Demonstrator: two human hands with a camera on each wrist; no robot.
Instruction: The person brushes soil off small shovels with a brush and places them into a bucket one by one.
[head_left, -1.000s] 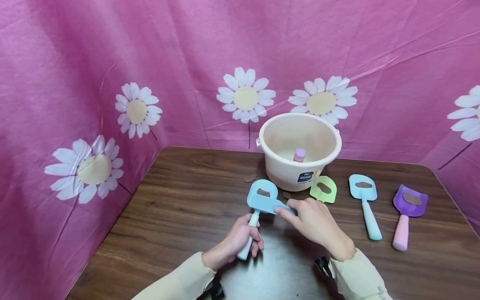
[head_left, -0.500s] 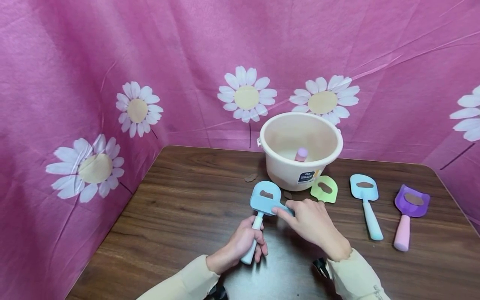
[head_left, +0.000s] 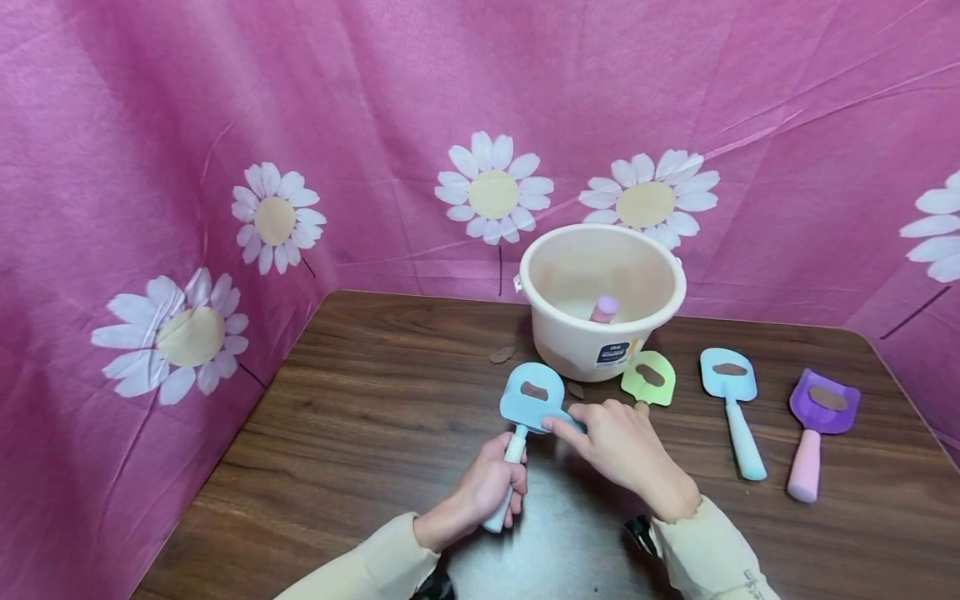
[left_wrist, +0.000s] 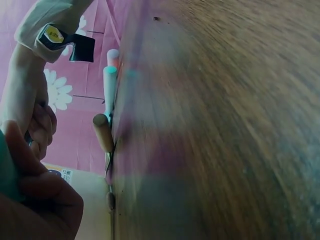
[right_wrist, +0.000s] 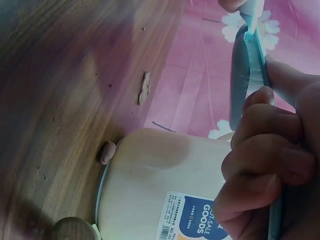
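Observation:
In the head view my left hand (head_left: 486, 485) grips the pale handle of a light-blue toy shovel (head_left: 517, 385), its blade pointing away. A brown oval mark shows on the blade; I cannot tell whether it is stuck-on matter or an opening. My right hand (head_left: 624, 450) holds a light-blue flat-bladed tool (head_left: 536, 413), which lies across the lower blade. In the right wrist view curled fingers (right_wrist: 260, 160) wrap that tool's handle, and the shovel blade (right_wrist: 240, 75) appears edge-on. Most of the tool's handle is hidden by the hand.
Behind the hands stands a cream bucket (head_left: 585, 354) with a pink-purple handle end inside. To its right lie a green shovel (head_left: 636, 387), a light-blue shovel (head_left: 742, 437) and a purple one with pink handle (head_left: 804, 467). Small brown pieces (head_left: 502, 355) lie left of the bucket.
The flat tool has moved lower on the shovel blade, uncovering the brown mark. Shovel and left hand have shifted slightly right and nearer. Left fingers have closed more around the handle.

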